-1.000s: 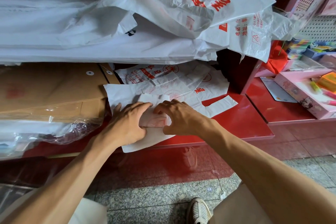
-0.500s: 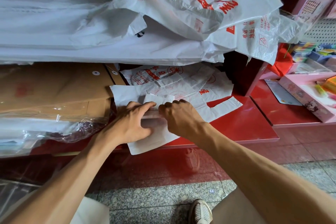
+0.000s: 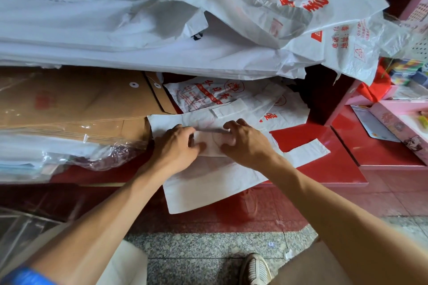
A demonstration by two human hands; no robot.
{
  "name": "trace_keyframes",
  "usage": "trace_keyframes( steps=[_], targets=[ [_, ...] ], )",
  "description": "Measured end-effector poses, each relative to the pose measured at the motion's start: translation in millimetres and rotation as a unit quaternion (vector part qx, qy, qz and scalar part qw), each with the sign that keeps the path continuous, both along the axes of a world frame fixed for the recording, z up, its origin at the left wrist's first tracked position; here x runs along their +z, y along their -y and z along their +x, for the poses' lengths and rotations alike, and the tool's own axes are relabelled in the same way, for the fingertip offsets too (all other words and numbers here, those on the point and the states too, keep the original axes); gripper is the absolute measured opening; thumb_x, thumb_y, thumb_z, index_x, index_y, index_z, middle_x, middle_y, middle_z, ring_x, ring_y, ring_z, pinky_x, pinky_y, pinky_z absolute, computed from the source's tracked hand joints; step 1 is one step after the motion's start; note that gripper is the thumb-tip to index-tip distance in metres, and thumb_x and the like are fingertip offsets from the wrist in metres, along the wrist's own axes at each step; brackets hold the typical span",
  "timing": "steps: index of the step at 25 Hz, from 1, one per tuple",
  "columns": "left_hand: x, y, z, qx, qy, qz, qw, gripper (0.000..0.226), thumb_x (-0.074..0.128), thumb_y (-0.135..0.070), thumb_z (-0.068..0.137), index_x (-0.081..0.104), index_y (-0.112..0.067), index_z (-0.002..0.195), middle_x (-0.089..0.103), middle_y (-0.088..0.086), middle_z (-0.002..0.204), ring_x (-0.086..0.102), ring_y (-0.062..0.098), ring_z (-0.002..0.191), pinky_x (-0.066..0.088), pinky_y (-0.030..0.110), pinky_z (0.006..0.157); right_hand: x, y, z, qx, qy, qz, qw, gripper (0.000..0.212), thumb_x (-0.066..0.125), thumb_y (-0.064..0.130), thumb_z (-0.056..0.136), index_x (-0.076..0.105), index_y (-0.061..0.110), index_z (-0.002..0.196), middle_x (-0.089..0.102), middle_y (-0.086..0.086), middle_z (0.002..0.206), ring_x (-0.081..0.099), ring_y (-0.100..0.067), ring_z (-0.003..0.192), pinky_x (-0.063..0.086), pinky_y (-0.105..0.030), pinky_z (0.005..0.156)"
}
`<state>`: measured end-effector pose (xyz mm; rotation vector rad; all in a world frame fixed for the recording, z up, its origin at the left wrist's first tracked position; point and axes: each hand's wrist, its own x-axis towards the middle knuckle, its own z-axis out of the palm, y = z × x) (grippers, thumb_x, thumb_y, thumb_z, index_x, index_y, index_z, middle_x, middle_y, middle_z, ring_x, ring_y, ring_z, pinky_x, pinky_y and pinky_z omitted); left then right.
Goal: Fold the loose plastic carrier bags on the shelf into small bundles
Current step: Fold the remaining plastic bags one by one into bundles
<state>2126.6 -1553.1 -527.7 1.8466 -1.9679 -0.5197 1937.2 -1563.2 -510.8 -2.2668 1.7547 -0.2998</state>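
White bag overhung the shelf's front edge; our left hand and right hand pinched its folded strip, bare shelf to the right.

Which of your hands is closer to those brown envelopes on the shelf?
Left. The left hand lies just right of the brown envelopes; the right hand sits farther right.

Both hands' fingers curled, pinching
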Motion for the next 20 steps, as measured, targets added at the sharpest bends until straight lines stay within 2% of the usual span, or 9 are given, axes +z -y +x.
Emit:
trace_keyframes(
  steps=[3,6,7,9,11,14,16,18,20],
  targets=[
    [-1,4,-4,-0.018,0.020,-0.012,1.000,0.034,0.063,-0.053,0.086,0.063,-0.028,0.108,0.052,0.000,0.103,0.052,0.025,0.101,0.044,0.044,0.089,6,5,1,0.012,0.012,0.048,0.999,0.056,0.067,0.036,0.078,0.053,0.020,0.129,0.053,-0.004,0.121,0.055,-0.027,0.106,0.050,-0.039,0.083],
    [2,1,-6,-0.050,0.012,-0.040,0.998,0.054,0.068,-0.045,0.084,0.053,-0.027,0.133,0.054,0.000,0.129,0.049,0.026,0.119,0.043,0.045,0.098,8,11,-3,-0.011,0.042,0.049,0.998,0.027,0.071,0.028,0.074,0.061,0.015,0.096,0.058,-0.003,0.096,0.056,-0.026,0.091,0.043,-0.027,0.063],
    [4,-1,-6,-0.053,0.021,-0.069,0.996,0.055,0.069,-0.040,0.082,0.053,-0.025,0.132,0.056,0.000,0.129,0.051,0.026,0.119,0.044,0.043,0.097,7,11,-5,-0.021,0.040,0.032,0.998,0.022,0.071,0.027,0.074,0.060,0.016,0.089,0.054,-0.003,0.091,0.055,-0.027,0.090,0.039,-0.027,0.061],
    [8,-3,-2,-0.057,0.050,-0.098,0.992,0.048,0.070,-0.037,0.079,0.054,-0.025,0.122,0.060,-0.003,0.118,0.055,0.021,0.109,0.047,0.038,0.089,5,13,-10,-0.032,0.021,0.006,0.999,0.023,0.070,0.029,0.076,0.062,0.015,0.092,0.048,-0.003,0.093,0.048,-0.026,0.092,0.038,-0.030,0.070],
    [9,-4,4,-0.098,0.051,-0.052,0.993,0.043,0.070,-0.044,0.078,0.056,-0.027,0.115,0.056,-0.010,0.111,0.052,0.013,0.104,0.044,0.032,0.085,5,14,-14,-0.027,0.032,-0.013,0.999,0.018,0.068,0.026,0.079,0.059,0.016,0.091,0.051,-0.003,0.092,0.049,-0.025,0.087,0.038,-0.031,0.070],
    [1,-4,8,-0.188,0.089,-0.011,0.978,0.053,0.064,-0.055,0.084,0.056,-0.023,0.125,0.051,-0.010,0.123,0.047,0.012,0.116,0.041,0.034,0.099,7,15,-16,-0.040,0.110,-0.024,0.993,0.010,0.062,0.014,0.081,0.053,0.015,0.084,0.056,-0.003,0.077,0.052,-0.024,0.068,0.034,-0.027,0.052],
    [-3,0,8,-0.168,0.096,-0.033,0.981,0.051,0.063,-0.051,0.087,0.058,-0.020,0.127,0.056,-0.007,0.127,0.052,0.015,0.118,0.043,0.038,0.100,12,14,-15,-0.062,0.208,-0.003,0.976,0.005,0.061,0.013,0.087,0.056,0.013,0.087,0.056,-0.001,0.073,0.049,-0.017,0.061,0.034,-0.025,0.048],
    [4,-1,8,-0.098,0.007,-0.027,0.995,0.046,0.071,-0.044,0.082,0.063,-0.022,0.122,0.063,-0.006,0.121,0.058,0.015,0.112,0.048,0.036,0.095,22,6,-6,-0.062,0.341,0.028,0.938,0.001,0.059,0.010,0.092,0.058,0.010,0.092,0.059,-0.001,0.075,0.050,-0.010,0.058,0.039,-0.024,0.052],
    [23,-12,14,-0.029,-0.199,0.043,0.979,0.043,0.080,-0.034,0.077,0.068,-0.020,0.117,0.069,-0.005,0.111,0.064,0.012,0.104,0.051,0.026,0.089,36,-6,13,-0.054,0.457,0.063,0.886,0.006,0.057,0.003,0.093,0.057,0.009,0.096,0.061,0.001,0.077,0.053,0.000,0.056,0.041,-0.013,0.051]
  ],
)
